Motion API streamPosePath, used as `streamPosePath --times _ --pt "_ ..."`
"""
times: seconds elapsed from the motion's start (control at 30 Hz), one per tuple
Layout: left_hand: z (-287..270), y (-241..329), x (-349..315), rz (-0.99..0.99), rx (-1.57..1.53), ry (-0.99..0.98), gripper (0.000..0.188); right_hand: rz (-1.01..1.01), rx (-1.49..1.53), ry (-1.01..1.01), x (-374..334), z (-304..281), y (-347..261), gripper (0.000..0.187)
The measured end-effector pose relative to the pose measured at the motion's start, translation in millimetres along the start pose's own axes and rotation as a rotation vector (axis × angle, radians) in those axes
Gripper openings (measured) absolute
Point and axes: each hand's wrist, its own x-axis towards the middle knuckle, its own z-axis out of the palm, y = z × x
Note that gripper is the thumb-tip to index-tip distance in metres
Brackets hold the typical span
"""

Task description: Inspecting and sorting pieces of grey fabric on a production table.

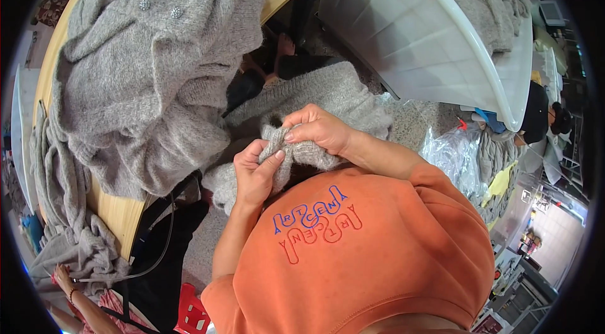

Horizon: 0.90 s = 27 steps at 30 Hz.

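Observation:
A grey fuzzy knit sweater (328, 94) lies across my lap, with ribbed knit showing in it. My left hand (254, 173) pinches a bunched fold of the sweater between thumb and fingers, close to my orange top. Just to its right, my right hand (320, 131) grips the same fold, thumb and fingertips pressed together. Both hands are nearly touching. Whether something small sits inside the pinched fold is hidden by the fingers.
Left of me, a wooden table (116, 217) bears a pile of grey knitwear (151, 69) with shiny buttons. A large white plastic bin (409, 31) stands ahead right, clear plastic bags (450, 157) beside it. A co-worker's hand (63, 277) touches grey knit at lower left, near a red plastic stool (192, 312).

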Motion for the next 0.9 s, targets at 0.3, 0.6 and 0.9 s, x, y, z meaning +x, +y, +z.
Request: streamPosePath --times 0.3,0.6,0.9 --pt "-4.1 0.3 1.3 -0.176 -0.349 -0.108 0.015 -0.054 -0.118 -0.025 -1.0 -0.8 1.0 0.011" --pt "2.9 1.2 -0.4 -0.222 -0.586 0.013 0.024 -0.182 -0.312 -0.064 0.5 11.5 -14.2 0.009" --pt "-3.4 24.9 -7.4 -0.034 -0.544 -0.252 0.021 -0.432 -0.568 -0.147 -10.2 30.7 -41.5 0.007"
